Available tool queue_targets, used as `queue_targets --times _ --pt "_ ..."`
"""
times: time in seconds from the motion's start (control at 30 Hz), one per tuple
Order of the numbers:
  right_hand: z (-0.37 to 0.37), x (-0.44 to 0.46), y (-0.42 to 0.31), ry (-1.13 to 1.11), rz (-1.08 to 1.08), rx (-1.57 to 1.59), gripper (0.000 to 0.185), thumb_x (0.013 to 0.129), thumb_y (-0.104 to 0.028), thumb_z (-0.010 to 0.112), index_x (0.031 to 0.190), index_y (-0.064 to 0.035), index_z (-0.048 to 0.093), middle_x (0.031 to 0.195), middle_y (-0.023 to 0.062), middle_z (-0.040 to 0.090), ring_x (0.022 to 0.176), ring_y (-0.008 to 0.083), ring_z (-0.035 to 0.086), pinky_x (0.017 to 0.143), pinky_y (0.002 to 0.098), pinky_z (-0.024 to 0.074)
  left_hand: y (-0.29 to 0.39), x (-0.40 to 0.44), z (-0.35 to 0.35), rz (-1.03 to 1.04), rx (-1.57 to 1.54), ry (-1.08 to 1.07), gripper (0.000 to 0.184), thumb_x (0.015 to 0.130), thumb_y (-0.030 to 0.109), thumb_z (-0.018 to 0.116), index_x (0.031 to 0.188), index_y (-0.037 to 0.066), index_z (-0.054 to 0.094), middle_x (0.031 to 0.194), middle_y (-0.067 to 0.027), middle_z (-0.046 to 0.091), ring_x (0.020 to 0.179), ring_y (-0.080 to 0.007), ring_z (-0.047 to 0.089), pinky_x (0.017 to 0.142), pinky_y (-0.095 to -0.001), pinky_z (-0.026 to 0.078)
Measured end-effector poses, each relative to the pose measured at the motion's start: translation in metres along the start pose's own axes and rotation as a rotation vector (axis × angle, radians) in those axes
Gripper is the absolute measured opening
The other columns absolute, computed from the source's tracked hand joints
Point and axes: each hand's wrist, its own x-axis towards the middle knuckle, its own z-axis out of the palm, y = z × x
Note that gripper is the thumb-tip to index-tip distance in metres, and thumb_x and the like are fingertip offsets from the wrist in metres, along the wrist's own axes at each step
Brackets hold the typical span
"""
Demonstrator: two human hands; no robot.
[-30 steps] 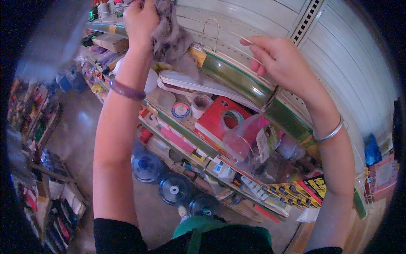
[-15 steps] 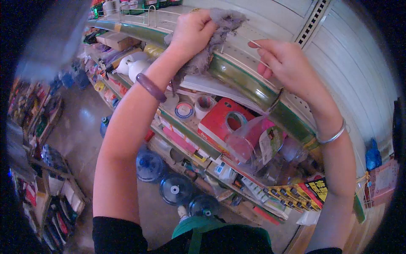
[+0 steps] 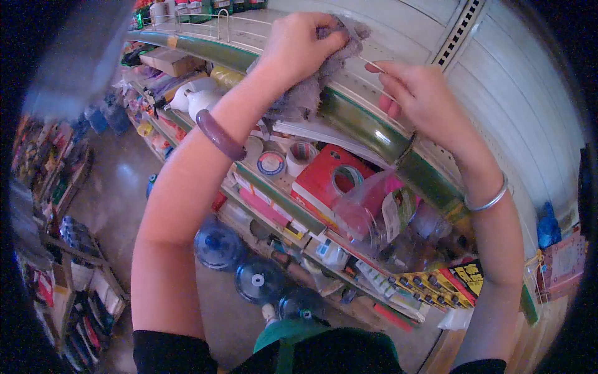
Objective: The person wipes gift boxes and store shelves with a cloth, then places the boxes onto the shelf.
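My left hand (image 3: 302,50), a purple bangle on its wrist, is closed on a grey cloth (image 3: 305,96) at the top shelf's front edge. The cloth bunches around the fingers and hangs over the green shelf front (image 3: 361,121). To the right, my right hand (image 3: 414,93), with a silver bangle on its wrist, pinches a thin wire shelf rail (image 3: 367,62) between thumb and fingers. The cloth covers the rail's left end, close to my left fingers.
Below are tape rolls (image 3: 271,163), a red box (image 3: 327,181) and clear plastic packaging (image 3: 374,212). White spray bottles (image 3: 193,96) stand to the left. Large blue water jugs (image 3: 258,279) sit on the floor. Bottles (image 3: 199,12) line the shelf's far left behind a wire guard (image 3: 218,25).
My left hand has moved a little to the right with the grey cloth, closer to my right hand. The right hand has stayed nearly still on the rail.
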Motion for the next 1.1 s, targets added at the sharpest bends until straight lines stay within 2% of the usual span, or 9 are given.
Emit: queue_targets --times 0.33,0.43,0.67,0.77,0.83,0.87,0.9,1.03,1.1 --pt "0.003 0.003 0.007 0.018 -0.074 -0.133 0.028 0.092 -0.012 0.046 0.114 -0.0043 0.061 0.065 0.0071 0.061 0.057 0.0125 0.061 0.057 0.0270 0.0507 0.003 0.002 -0.004 0.026 -0.099 -0.201 0.024 0.078 0.024 0.059 0.091 0.005 0.066 0.076 -0.0199 0.063 0.071 -0.0344 0.062 0.067 -0.0397 0.049" --pt "0.005 0.001 0.008 0.038 -0.076 -0.192 0.027 0.092 -0.012 0.047 0.113 -0.0049 0.061 0.066 0.0076 0.061 0.058 0.0135 0.062 0.057 0.0279 0.0511 -0.003 0.010 0.007 0.035 0.060 -0.136 0.023 0.082 0.017 0.056 0.095 0.000 0.064 0.070 -0.0132 0.062 0.061 -0.0156 0.056 0.060 -0.0319 0.047" --pt "0.006 0.001 0.011 0.069 -0.097 -0.186 0.025 0.091 -0.011 0.048 0.111 -0.0051 0.062 0.066 0.0091 0.062 0.060 0.0149 0.063 0.057 0.0291 0.0514 0.000 0.042 0.011 -0.052 0.574 -0.244 0.026 0.078 0.014 0.057 0.100 0.002 0.063 0.077 -0.0155 0.065 0.068 -0.0255 0.063 0.069 -0.0364 0.053" --pt "0.008 0.001 0.012 0.072 -0.134 -0.121 0.026 0.090 -0.010 0.048 0.111 -0.0049 0.062 0.067 0.0097 0.062 0.060 0.0152 0.063 0.058 0.0292 0.0514 -0.012 0.042 0.013 0.077 0.221 0.316 0.018 0.074 0.017 0.056 0.069 0.004 0.067 0.069 -0.0216 0.059 0.066 -0.0389 0.060 0.062 -0.0427 0.049" --pt "0.006 0.001 0.011 0.075 -0.158 -0.089 0.026 0.090 -0.009 0.047 0.111 -0.0045 0.062 0.067 0.0100 0.062 0.060 0.0153 0.063 0.058 0.0293 0.0515 -0.044 0.048 -0.016 -0.067 -0.108 0.566 0.016 0.079 0.006 0.056 0.086 -0.004 0.065 0.074 -0.0127 0.066 0.070 -0.0173 0.061 0.065 -0.0302 0.048" --pt "0.006 0.001 0.010 0.077 -0.162 -0.087 0.026 0.091 -0.009 0.047 0.112 -0.0042 0.061 0.067 0.0101 0.062 0.061 0.0154 0.063 0.058 0.0293 0.0515 -0.045 0.044 -0.030 -0.220 -0.473 0.671 0.024 0.077 -0.003 0.048 0.097 -0.004 0.061 0.082 -0.0098 0.062 0.070 -0.0180 0.055 0.061 -0.0287 0.045" --pt "0.006 0.001 0.009 0.077 -0.163 -0.084 0.026 0.091 -0.009 0.047 0.112 -0.0039 0.061 0.067 0.0102 0.063 0.061 0.0155 0.064 0.058 0.0292 0.0516 -0.054 0.038 -0.049 -0.395 -0.758 0.753 0.034 0.079 0.011 0.057 0.111 0.002 0.055 0.088 -0.0147 0.063 0.073 -0.0257 0.062 0.068 -0.0368 0.053" --pt "0.006 0.000 0.005 0.081 -0.154 -0.105 0.027 0.090 -0.009 0.046 0.112 -0.0026 0.061 0.068 0.0110 0.063 0.060 0.0158 0.064 0.058 0.0291 0.0516 -0.029 -0.003 -0.077 -0.202 -0.240 0.863 0.022 0.081 0.013 0.061 0.096 -0.002 0.061 0.084 -0.0082 0.064 0.076 -0.0211 0.061 0.072 -0.0302 0.049" --pt "0.007 0.001 0.011 0.072 -0.191 -0.084 0.028 0.090 -0.009 0.046 0.112 -0.0022 0.061 0.069 0.0114 0.063 0.060 0.0161 0.064 0.058 0.0293 0.0517 0.000 -0.029 -0.056 0.047 0.173 0.785 0.015 0.074 0.016 0.064 0.082 0.003 0.067 0.075 -0.0164 0.063 0.068 -0.0314 0.061 0.065 -0.0377 0.048"
